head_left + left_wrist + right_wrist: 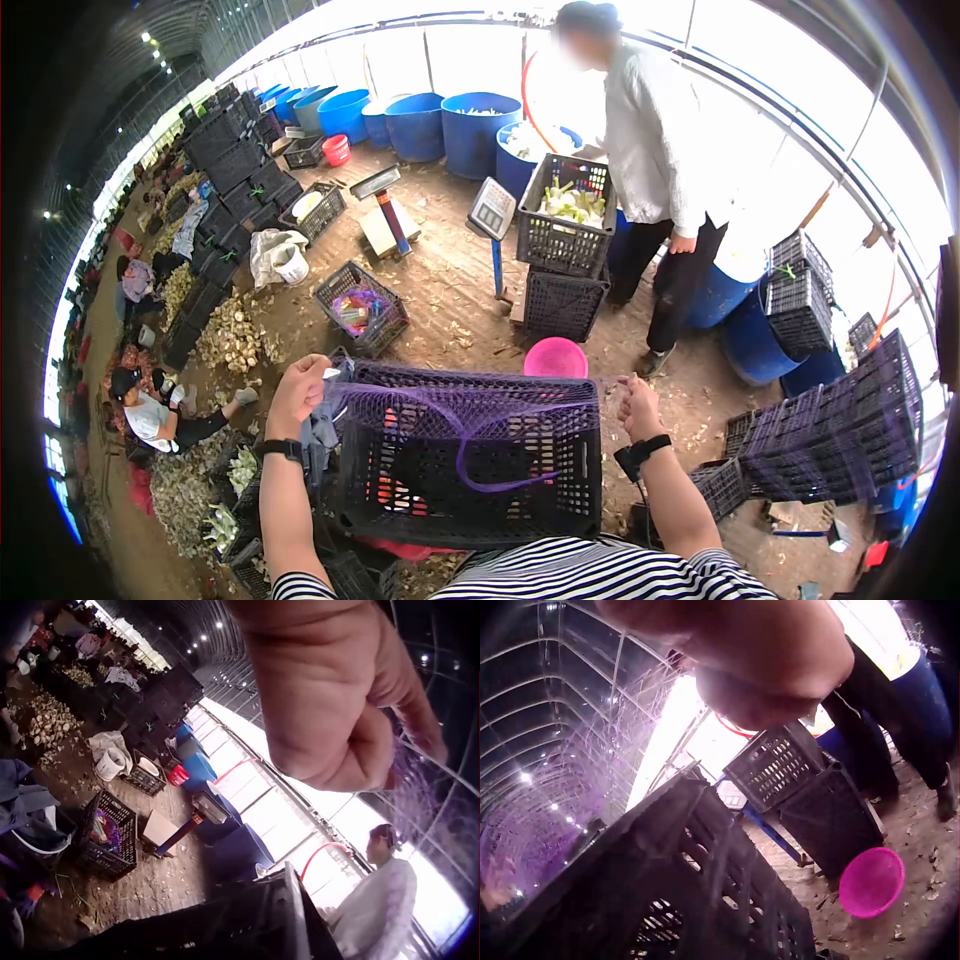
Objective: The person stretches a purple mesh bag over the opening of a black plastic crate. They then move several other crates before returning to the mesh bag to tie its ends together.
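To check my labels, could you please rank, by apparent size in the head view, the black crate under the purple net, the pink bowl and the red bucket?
1. Black crate, much the largest, though nearest the camera.
2. Pink bowl.
3. Red bucket, smallest, but farthest away.

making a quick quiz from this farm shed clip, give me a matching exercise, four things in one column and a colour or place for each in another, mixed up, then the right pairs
Things:
1. mesh net
2. bowl on the ground
3. big barrels by the far wall
4. weighing scale

Colour or place:
a. blue
b. pink
c. purple, stretched over the black crate between the hands
d. on a post left of the stacked crates

Pairs: 1-c, 2-b, 3-a, 4-d

The left hand and right hand each grip an end of the net.
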